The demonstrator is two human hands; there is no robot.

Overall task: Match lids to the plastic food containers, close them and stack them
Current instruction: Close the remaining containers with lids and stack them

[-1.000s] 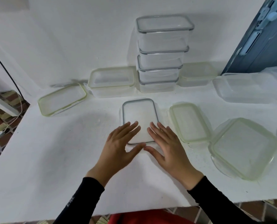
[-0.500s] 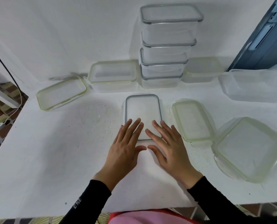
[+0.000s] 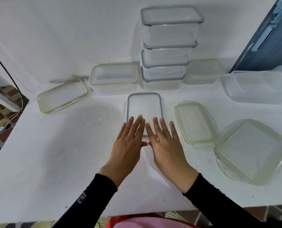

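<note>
Pressing flat on gray-rim lid (image 3: 144,106) mid desk (image 3: 54,153) w/ left hand (image 3: 128,142) & right hand (image 3: 166,145), grip wide, holding nothing; done w/ stack of 4 closed boxes (image 3: 168,46) at back, not done yet w/ loose green-rim lids (image 3: 196,122).

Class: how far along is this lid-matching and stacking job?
Done: a stack of four closed grey-rimmed clear containers. In hand: the left hand and right hand press flat on a fifth grey-rimmed lid. Left: a loose green-rimmed lid and an open clear container.
</note>
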